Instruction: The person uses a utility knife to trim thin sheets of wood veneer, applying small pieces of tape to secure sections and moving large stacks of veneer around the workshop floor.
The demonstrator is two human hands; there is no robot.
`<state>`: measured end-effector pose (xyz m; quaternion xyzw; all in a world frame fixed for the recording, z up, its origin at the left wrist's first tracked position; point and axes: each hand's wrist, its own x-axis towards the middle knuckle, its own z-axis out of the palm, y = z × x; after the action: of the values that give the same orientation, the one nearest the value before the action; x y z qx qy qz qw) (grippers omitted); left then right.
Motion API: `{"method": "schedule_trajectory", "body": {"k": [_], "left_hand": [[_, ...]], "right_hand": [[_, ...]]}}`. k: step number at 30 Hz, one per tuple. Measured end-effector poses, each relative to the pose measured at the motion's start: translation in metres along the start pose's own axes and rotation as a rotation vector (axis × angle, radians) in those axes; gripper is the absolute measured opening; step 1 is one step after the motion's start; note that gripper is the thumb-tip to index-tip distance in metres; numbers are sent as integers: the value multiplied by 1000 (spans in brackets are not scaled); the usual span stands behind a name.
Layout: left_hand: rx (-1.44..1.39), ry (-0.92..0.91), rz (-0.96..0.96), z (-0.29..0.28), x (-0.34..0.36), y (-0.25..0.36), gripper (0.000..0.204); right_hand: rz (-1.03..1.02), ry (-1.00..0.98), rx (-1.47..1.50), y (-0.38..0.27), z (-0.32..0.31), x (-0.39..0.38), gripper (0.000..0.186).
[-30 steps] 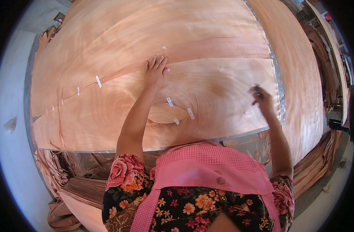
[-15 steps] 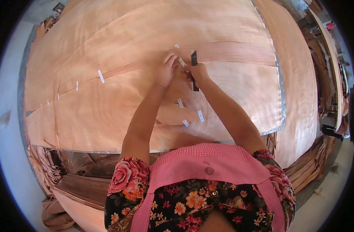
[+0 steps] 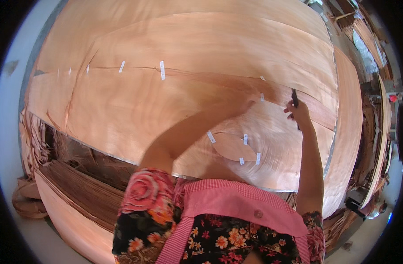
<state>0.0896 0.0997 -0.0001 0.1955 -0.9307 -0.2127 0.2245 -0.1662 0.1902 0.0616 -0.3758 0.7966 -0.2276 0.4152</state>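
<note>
A wide sheet of thin wood veneer lies before me, with a darker strip along a lengthwise seam. My left hand rests on the sheet at this seam, beside a short white tape piece; motion smears its fingers. Farther right, my right hand is closed around a slim black tool, whose kind I cannot make out. It is over the strip near the sheet's right end. Closer to me, several tape pieces sit around an oval patch in the veneer.
More tape pieces cross the seam to the left. A torn split runs across the sheet's left part. Stacked veneer lies below the near edge at left. Another sheet extends beyond the right edge.
The view has shifted, so the sheet appears turned. My right hand has moved right along the strip with the black tool, away from my left hand, which stays near the tape piece.
</note>
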Motion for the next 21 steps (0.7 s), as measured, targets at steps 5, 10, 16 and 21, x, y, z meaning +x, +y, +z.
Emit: {"method": "schedule_trajectory", "body": {"k": [5,10,16,21], "left_hand": [[307,56,-340,-65,-78,-66,56],[300,-25,-273,-90,-100,-83,56],[872,154,-1093,-233,-268,-240,65],[1040,518,-1701,-302,-384,-289,77]], "right_hand": [[36,-168,395,-15,65,-53,20],[83,-211,687,-33,131,-55,14],[218,-137,867,-17,135,-53,11],[265,-63,722,-35,141,-52,14]]}}
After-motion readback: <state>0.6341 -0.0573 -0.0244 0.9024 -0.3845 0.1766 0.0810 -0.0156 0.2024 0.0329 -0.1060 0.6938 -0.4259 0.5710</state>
